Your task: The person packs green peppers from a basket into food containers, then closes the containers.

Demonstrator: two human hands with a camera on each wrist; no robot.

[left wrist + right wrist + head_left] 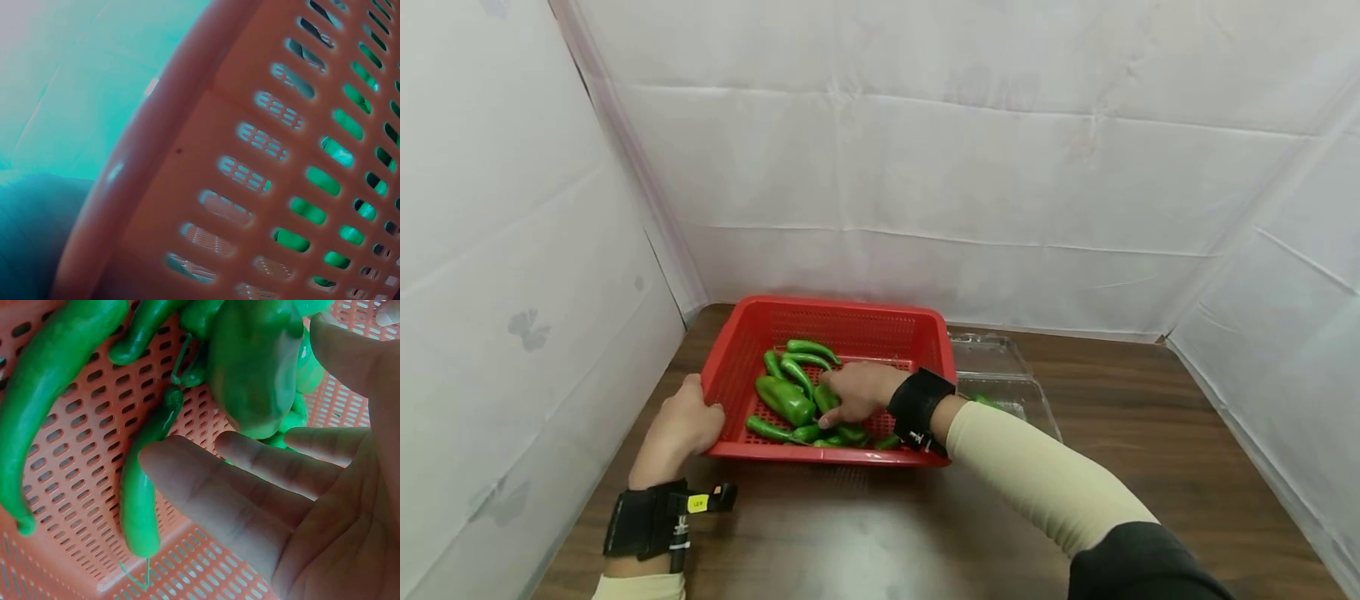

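A red plastic basket [835, 310] with slotted walls holds several green chili peppers [797, 375] and larger green peppers [784, 400]. My left hand [688, 421] grips its left rim near the front corner. In the left wrist view, the basket's wall [181, 150] fills most of the picture, with green showing through the slots. My right hand [861, 392] reaches inside, among the peppers. In the right wrist view, its fingers [212, 494] are spread, next to a chili pepper [140, 494] and a thick green pepper [253, 369]; no grasp shows.
A clear plastic clamshell box [1041, 408] lies open to the right of the basket, with something green [987, 402] in it, partly behind the right forearm. The brown wooden table [1150, 433] is bordered by white sheeted walls [925, 183] at the back and sides.
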